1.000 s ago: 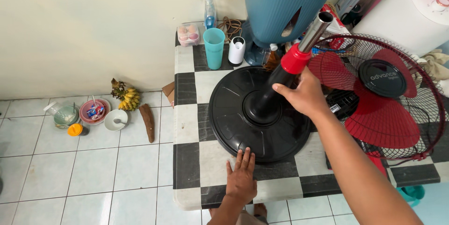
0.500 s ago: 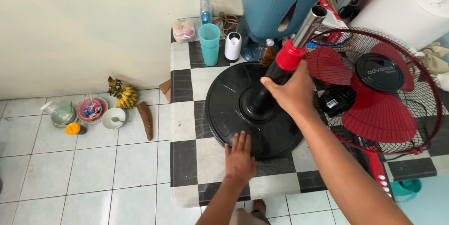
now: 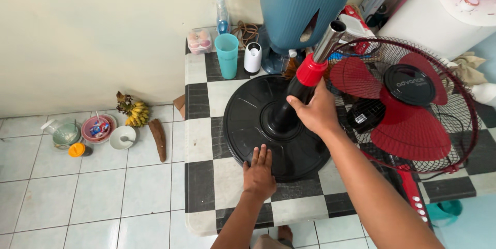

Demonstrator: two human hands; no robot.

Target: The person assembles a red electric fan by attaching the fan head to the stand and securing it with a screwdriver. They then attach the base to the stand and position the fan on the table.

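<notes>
Left hand lies flat, fingers spread, gripping nothing, on the near rim of the round black fan base; from the base's centre the pole slants up and rightward; right hand wraps it.

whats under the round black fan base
The round black fan base sits on the black-and-white checkered table. The left hand presses its near rim; the right hand grips its pole. Tiles beneath it are hidden.
</notes>
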